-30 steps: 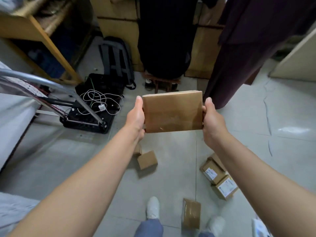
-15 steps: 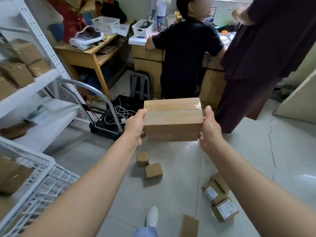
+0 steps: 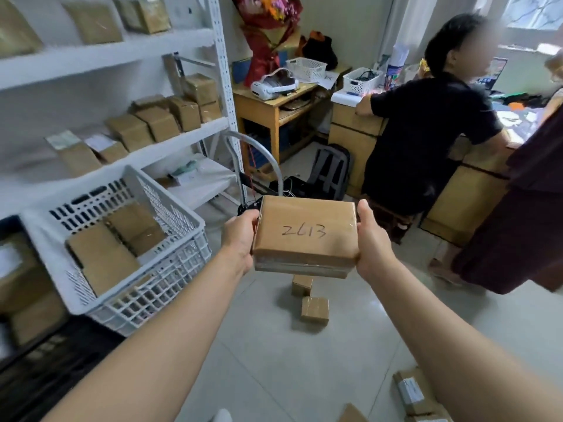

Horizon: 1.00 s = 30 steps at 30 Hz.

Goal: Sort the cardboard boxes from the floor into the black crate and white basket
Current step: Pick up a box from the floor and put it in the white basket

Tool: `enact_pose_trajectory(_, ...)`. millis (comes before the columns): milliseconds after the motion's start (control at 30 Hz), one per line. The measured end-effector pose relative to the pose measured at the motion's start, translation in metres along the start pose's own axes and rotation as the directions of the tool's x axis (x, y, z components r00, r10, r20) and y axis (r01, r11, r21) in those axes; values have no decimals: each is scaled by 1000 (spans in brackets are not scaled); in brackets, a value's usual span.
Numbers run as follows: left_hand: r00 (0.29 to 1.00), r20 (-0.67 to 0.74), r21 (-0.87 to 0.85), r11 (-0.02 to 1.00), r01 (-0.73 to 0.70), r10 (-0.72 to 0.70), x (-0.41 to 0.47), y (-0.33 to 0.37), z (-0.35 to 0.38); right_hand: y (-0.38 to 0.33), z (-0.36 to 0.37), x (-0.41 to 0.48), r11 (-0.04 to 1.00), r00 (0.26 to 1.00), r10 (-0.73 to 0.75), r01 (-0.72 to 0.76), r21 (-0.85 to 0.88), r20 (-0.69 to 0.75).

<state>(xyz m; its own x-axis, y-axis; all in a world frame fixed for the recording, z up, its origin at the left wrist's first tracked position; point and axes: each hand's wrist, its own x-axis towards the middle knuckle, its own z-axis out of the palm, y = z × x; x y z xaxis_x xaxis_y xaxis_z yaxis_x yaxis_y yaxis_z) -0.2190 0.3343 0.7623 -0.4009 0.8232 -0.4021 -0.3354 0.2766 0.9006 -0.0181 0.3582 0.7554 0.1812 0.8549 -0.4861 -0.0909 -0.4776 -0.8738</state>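
**Sam:** What does the head camera show?

**Me:** My two arms reach out in front of me. My left hand (image 3: 240, 239) grips the left side of a box (image 3: 306, 236). My right hand (image 3: 373, 245) grips the right side. Each thumb lies along its side of the box.

**Sam:** Where is the box?

**Me:** It is up in the air, over the floor (image 3: 274, 360). Its big flat side faces up. I can read "2613" written on it.

**Sam:** Is it over the basket?

**Me:** No. The basket (image 3: 170, 269) is white and sits to the left of the box. It has brown boxes in it. The crate (image 3: 45, 360) is black and lower down, at the bottom left. It looks blurry.

**Sam:** Any boxes on the floor?

**Me:** Yes. Two small boxes (image 3: 314, 309) lie close together, just below the one I hold. More, with white labels (image 3: 411, 391), lie at the bottom right.

**Sam:** What else?

**Me:** A shelf (image 3: 122, 50) on the left holds many boxes. A person (image 3: 426, 132) in a black shirt sits at a table (image 3: 350, 117) far off.
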Motion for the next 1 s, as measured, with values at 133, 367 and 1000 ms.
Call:
enact_pose_trajectory(133, 996, -90, -48, 999, -24, 19, 1, 17, -51, -4, 56, -11, 998, 998, -51, 52, -19, 43)
enact_pose_trajectory(367, 956, -286, -113, 989, -97, 62, 19, 59, -175, 2, 193, -40, 993, 969, -95, 108, -47, 227)
enact_pose_trajectory(1000, 658, -740, -265, 960, -91, -142, 48, 88, -509, 97, 540, -144, 958, 795, 35, 145, -246, 606)
